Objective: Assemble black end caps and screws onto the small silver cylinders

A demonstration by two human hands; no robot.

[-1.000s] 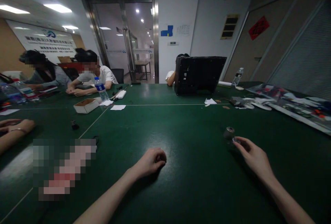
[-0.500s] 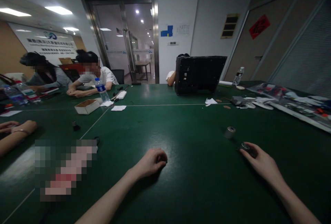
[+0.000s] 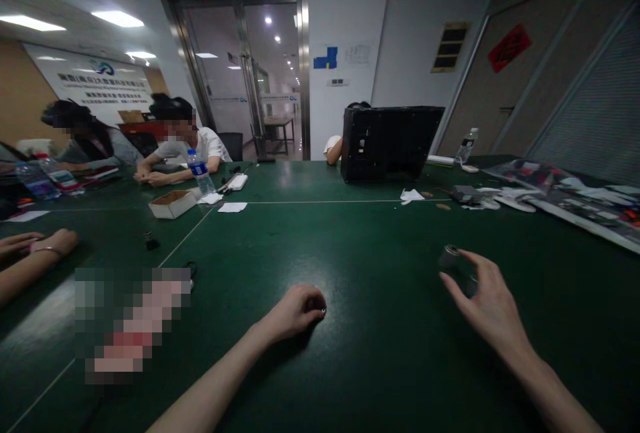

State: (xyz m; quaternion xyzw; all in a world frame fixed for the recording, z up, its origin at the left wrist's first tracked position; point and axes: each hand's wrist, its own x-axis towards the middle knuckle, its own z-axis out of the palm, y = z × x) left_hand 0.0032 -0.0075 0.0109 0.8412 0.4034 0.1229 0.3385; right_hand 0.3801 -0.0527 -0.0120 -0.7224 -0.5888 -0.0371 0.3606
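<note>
My left hand (image 3: 300, 310) rests on the green table (image 3: 370, 353) with its fingers curled together. A tiny shiny bit (image 3: 324, 311) shows at its fingertips, too small to name. To the right, my right hand (image 3: 483, 293) is open, thumb and forefinger spread wide. Its fingertips are beside a small grey metal cylinder (image 3: 449, 259) standing on the table; whether they touch it I cannot tell. Between thumb and fingers, partly hidden by the hand, sits a dark round piece (image 3: 471, 284).
A small black item (image 3: 151, 241) and an open white box (image 3: 173, 204) lie to the left, near a co-worker's hands (image 3: 55, 243). A black monitor-like case (image 3: 390, 143) stands at the back. Bagged clutter (image 3: 575, 196) lies at the right.
My right hand has let go of the dark round piece, opened, and moved forward and left to the metal cylinder. My left hand stays in place.
</note>
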